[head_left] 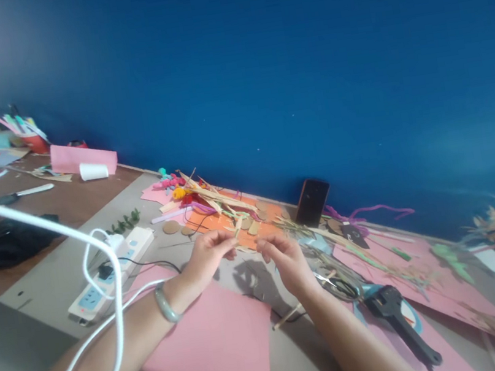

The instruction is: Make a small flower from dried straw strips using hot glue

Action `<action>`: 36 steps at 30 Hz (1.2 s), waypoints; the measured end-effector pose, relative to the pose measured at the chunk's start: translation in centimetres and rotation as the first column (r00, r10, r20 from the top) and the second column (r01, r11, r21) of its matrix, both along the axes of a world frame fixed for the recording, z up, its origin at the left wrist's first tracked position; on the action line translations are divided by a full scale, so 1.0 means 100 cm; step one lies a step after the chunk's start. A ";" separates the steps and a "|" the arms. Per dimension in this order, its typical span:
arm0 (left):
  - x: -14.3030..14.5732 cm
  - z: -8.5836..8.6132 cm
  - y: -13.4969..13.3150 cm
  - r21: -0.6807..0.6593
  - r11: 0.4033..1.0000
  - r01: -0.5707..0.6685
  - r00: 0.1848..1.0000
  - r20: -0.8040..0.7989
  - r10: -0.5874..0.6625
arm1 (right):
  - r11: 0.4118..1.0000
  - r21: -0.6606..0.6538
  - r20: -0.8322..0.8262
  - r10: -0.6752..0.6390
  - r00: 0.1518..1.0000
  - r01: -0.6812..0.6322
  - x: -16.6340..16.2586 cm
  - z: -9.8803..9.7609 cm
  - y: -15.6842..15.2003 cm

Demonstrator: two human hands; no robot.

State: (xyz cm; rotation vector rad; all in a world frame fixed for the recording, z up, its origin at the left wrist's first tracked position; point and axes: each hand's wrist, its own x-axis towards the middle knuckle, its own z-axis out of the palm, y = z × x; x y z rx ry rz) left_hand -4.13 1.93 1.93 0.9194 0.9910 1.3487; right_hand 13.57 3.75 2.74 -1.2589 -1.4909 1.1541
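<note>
My left hand [211, 256], with a pale green bangle [166, 303] at the wrist, is closed in a pinch. A short pale strip of dried straw [238, 226] stands up from its fingertips. My right hand [286, 260] is close by on the right, thumb and fingers pinched together; whatever they hold is too small to make out. Both hands are above the table, just in front of an orange sheet [203, 222] strewn with dried stalks [222, 201]. Below and between my forearms lies a pink sheet [225, 344].
A white power strip [138, 246] is left of my hands, and a white cable [118, 291] loops across my left forearm. Scissors [344, 286] and a black glue gun [395, 315] lie at the right. A phone [312, 202] leans against the blue wall [258, 72].
</note>
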 end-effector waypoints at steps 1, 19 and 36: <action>-0.003 0.001 0.003 0.010 0.999 -0.038 0.999 0.014 0.038 | 1.000 0.021 0.016 -0.019 1.000 0.019 0.001 0.001 0.001; -0.010 -0.014 0.021 -0.012 0.983 -0.185 0.983 0.002 0.185 | 0.965 0.151 0.768 0.021 0.640 -0.213 -0.008 -0.029 0.054; -0.001 -0.023 0.013 -0.035 0.999 0.018 0.998 0.066 -0.016 | 0.632 0.722 0.540 -0.260 0.801 -0.282 0.016 -0.015 0.020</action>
